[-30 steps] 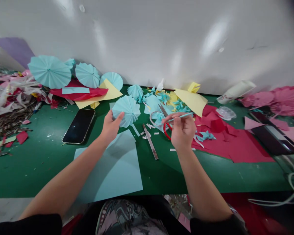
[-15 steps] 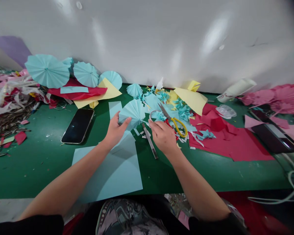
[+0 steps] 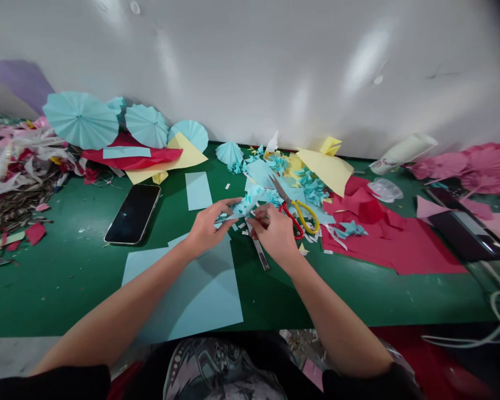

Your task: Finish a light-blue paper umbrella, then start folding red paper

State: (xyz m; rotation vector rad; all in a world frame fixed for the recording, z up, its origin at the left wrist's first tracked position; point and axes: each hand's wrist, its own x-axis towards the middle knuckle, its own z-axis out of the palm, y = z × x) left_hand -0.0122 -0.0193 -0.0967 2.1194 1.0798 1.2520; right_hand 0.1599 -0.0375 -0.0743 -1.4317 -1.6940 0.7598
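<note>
A light-blue pleated paper fan (image 3: 250, 201) is held tilted in my left hand (image 3: 210, 225), its fingers and thumb closed on the folds at the left. My right hand (image 3: 273, 229) is at the fan's lower right, fingertips pinched together close to its edge; what lies between them is hidden. Beneath the hands lies a slim metal cutter (image 3: 260, 255). Scissors with red and yellow handles (image 3: 306, 214) rest just beyond my right hand. A light-blue sheet (image 3: 191, 294) lies below my left forearm, and a small blue rectangle (image 3: 199, 190) is beyond that hand.
A phone (image 3: 134, 215) lies at left, near a heap of scraps (image 3: 16, 172). Larger blue pleated rounds (image 3: 83, 119) lean against the wall (image 3: 250, 66). Red paper (image 3: 416, 244), a black device (image 3: 466, 233) and pink pleated paper (image 3: 487, 166) occupy the right.
The fan has turned from its broad face showing to a tilted, edge-on pose. My left hand has shifted right and toward me, uncovering the small blue rectangle; my right hand has curled in closer.
</note>
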